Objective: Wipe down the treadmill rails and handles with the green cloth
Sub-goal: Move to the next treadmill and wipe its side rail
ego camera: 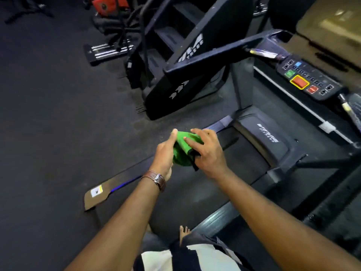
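- the treadmill's dark left side rail (121, 182), white-and-yellow sticker (96, 191) on its near end, runs diagonally lower left to upper right beside the black running belt (195, 194)
- left hand (165, 153), brown leather watch strap (156, 179) on the wrist: fingers curled round the cloth's left side, thumb straight along its edge
- bunched-up green cloth (180, 151): held between both hands above the belt; long axis points away from the person toward the treadmill's front, dark corner hanging off the near end
- right hand (207, 153): fingers spread, pretty much straight, lying across the cloth's top; thumb's hidden
- black slanted handle bar (214, 53) and black console with a red button (298, 81) sit upper right, well apart from the cloth
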`<state>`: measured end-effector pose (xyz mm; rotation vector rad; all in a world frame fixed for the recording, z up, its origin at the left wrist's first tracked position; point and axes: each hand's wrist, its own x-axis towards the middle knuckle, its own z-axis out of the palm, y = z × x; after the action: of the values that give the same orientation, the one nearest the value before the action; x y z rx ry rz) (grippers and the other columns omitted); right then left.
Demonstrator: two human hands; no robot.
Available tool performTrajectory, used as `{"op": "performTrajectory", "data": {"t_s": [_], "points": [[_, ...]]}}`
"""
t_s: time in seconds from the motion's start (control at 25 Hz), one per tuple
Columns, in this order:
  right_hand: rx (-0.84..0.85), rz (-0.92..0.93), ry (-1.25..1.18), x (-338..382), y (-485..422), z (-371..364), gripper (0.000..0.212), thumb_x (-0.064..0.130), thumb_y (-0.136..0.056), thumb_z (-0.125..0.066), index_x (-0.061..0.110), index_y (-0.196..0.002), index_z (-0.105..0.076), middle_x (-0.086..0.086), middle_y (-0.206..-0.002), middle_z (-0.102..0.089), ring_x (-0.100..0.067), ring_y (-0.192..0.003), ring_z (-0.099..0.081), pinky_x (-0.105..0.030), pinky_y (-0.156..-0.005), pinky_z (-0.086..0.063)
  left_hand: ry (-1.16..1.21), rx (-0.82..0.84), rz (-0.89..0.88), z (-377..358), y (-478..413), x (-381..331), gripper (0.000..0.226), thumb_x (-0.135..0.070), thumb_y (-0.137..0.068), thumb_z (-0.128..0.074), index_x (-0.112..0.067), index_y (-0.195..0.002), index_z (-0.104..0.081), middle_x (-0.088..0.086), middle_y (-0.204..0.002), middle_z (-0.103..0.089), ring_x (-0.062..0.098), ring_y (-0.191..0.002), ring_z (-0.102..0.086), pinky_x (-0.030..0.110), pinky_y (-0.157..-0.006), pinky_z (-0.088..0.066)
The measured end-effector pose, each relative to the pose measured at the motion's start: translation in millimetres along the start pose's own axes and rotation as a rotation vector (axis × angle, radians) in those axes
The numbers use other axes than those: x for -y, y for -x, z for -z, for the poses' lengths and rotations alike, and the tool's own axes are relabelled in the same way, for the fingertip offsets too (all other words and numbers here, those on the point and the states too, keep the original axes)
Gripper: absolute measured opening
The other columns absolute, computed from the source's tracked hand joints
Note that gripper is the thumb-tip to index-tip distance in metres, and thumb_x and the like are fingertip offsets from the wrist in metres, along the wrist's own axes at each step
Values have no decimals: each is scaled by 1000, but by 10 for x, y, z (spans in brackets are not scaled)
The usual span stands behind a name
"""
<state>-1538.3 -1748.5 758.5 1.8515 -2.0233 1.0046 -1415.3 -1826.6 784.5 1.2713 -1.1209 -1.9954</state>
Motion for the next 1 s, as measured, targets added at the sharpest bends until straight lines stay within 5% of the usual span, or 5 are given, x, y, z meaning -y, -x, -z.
{"op": "performTrajectory", "data": {"t_s": [0.16, 0.28, 0.36, 0.64, 1.0], "points": [[-104, -416, 103, -274, -82, 126, 52, 20, -75, -56, 23, -126, -66, -4, -116, -68, -26, -104, -63, -42, -88, -50, -139, 295, 22, -290, -530, -220, 45, -48, -85, -63, -6, -96, -72, 17, -94, -72, 33, -89, -68, 49, -81, -52], [-150, -835, -38, -298, -53, 374, 74, 35, -69, -81, 26, -137, -52, -1, -111, -68, -18, -98, -63, -31, -90, -51, -263, 562, -23, -529, -835, -270, 25, -9, -83, -68, -11, -108, -70, 18, -101, -71, 32, -92, -66, 46, -83, -53], [-227, -1048, -98, -373, 56, 515, 69, 32, -59, -85, 29, -124, -61, 4, -102, -72, -15, -93, -67, -31, -90, -53, -299, 738, -11, -741, -900, -304, 55, 14, -74, -67, -16, -121, -63, 18, -106, -70, 30, -92, -67, 43, -85, -54], [-970, -1506, -473, -325, 1098, 1281, 36, -8, -69, -81, 3, -102, -70, -11, -98, -75, -27, -93, -72, -54, -91, -55, -497, 1038, 15, -1913, -902, 193, 38, 12, -72, -71, -8, -102, -64, 6, -89, -74, 16, -80, -67, 32, -76, -55], [-1160, -1887, 413, -204, 2073, 1773, 71, 9, -62, -88, 18, -123, -54, -2, -116, -59, -20, -102, -57, -32, -94, -46, -884, 1644, 117, -3178, -356, 1325, 32, 12, -71, -73, -9, -95, -67, 16, -94, -68, 21, -85, -62, 34, -76, -53]]}}
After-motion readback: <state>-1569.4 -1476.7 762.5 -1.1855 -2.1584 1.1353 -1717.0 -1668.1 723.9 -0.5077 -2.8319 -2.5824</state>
